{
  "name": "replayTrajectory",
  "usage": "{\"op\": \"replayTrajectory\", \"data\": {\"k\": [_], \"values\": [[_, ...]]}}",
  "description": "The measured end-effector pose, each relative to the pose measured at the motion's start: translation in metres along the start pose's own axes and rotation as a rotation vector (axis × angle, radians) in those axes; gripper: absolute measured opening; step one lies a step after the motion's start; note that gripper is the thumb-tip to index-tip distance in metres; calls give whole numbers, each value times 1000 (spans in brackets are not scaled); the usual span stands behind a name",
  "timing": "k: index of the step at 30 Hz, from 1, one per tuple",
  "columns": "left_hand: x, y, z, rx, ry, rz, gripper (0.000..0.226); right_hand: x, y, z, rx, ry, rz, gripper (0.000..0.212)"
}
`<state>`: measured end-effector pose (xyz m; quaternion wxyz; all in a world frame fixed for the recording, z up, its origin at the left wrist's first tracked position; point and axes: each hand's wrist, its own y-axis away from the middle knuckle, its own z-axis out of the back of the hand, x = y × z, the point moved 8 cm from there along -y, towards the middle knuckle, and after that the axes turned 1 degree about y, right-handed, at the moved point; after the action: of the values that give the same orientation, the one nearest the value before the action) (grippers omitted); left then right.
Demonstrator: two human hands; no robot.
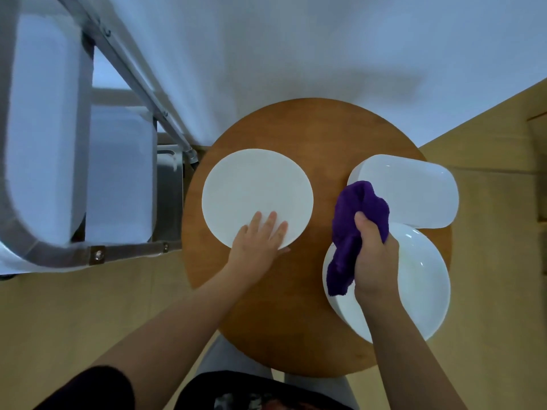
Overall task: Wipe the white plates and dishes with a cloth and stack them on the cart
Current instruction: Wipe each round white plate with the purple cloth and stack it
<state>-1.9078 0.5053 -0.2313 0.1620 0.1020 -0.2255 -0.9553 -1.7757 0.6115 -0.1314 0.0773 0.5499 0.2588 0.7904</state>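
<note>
A flat round white plate (254, 187) lies on the left of the round wooden table (310, 128). My left hand (260, 241) rests on the plate's near edge with straight fingers on top and the thumb at the rim. My right hand (374, 261) grips a bunched purple cloth (355, 220) above the gap between two dishes. An oblong white dish (414, 190) sits at the table's right. A round white bowl-like plate (420, 285) lies at the near right, partly under my right hand and forearm.
A metal cart (97, 255) with white trays (44, 128) stands to the left of the table, its frame close to the table's left edge. A white wall is behind, with pale wooden floor around the table.
</note>
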Motion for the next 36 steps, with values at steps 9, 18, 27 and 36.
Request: {"op": "replayTrajectory", "data": {"k": [9, 18, 27, 36], "values": [[14, -2, -21, 89, 52, 50, 69, -11, -2, 14, -38, -108, -58, 14], [-92, 24, 36, -198, 764, 287, 41, -22, -7, 91, -83, -176, -54, 5], [-100, 3, 31, 9, 395, 358, 28, -39, -19, 168, -77, -193, -80, 7], [-108, 34, 24, -306, 1304, 672, 22, -60, -29, 194, -35, -146, -82, 12]]}}
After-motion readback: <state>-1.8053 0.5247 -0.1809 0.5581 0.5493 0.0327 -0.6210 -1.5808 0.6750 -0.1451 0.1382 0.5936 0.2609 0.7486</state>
